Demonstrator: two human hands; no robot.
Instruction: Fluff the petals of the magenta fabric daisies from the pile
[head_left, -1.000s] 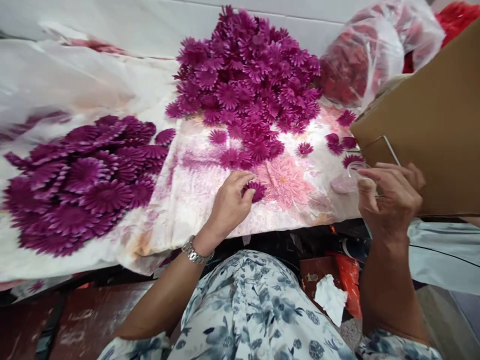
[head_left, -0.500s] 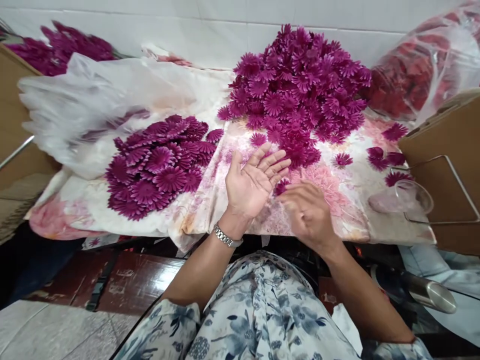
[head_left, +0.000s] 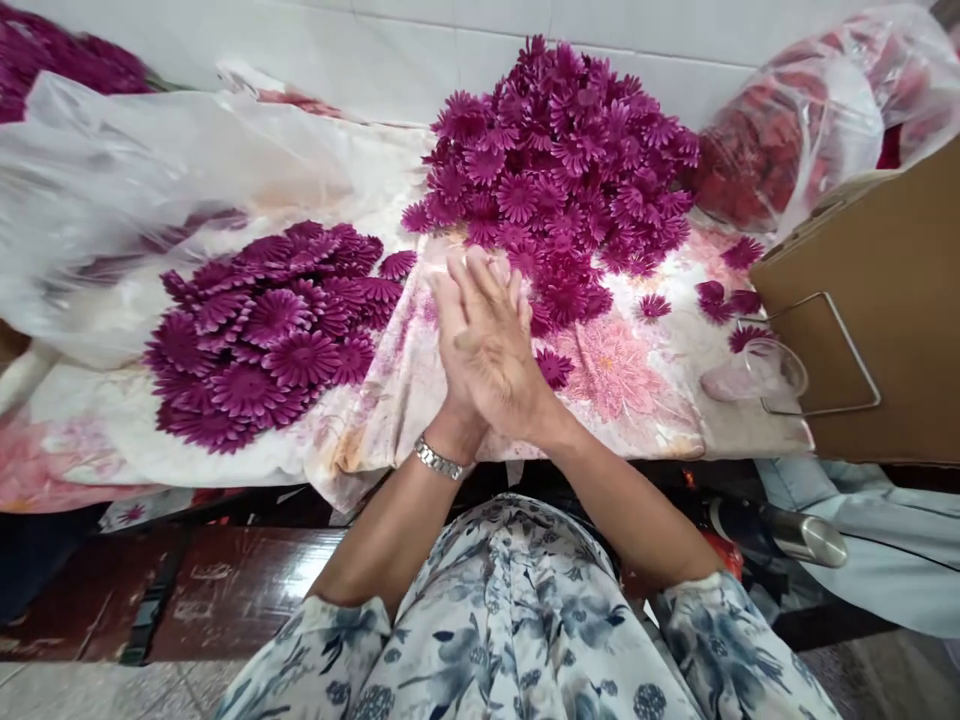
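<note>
My left hand [head_left: 451,335], with a metal watch [head_left: 439,461] on its wrist, is held up over the cloth with its fingers stretched out. Across its palm lies my right hand [head_left: 501,365], palm against palm, its fingers also extended. The space between the palms is hidden. Just beyond them rises a tall pile of magenta artificial flower heads [head_left: 570,160]. To the left sits a lower heap of larger, flatter magenta flower heads [head_left: 262,330]. One loose flower head [head_left: 553,368] rests on the cloth beside my right hand.
A floral cloth [head_left: 630,400] covers the table. At left lies a translucent plastic bag [head_left: 172,150]. Toward the right are a clear plastic cup [head_left: 757,375], a cardboard box [head_left: 885,320] with a bent wire, and a bag of red flowers [head_left: 787,150]. Behind stands a tiled wall [head_left: 360,50].
My right hand has moved left onto my left palm, so the two hands now press together. The camera view has shifted, and the scene appears farther left.
</note>
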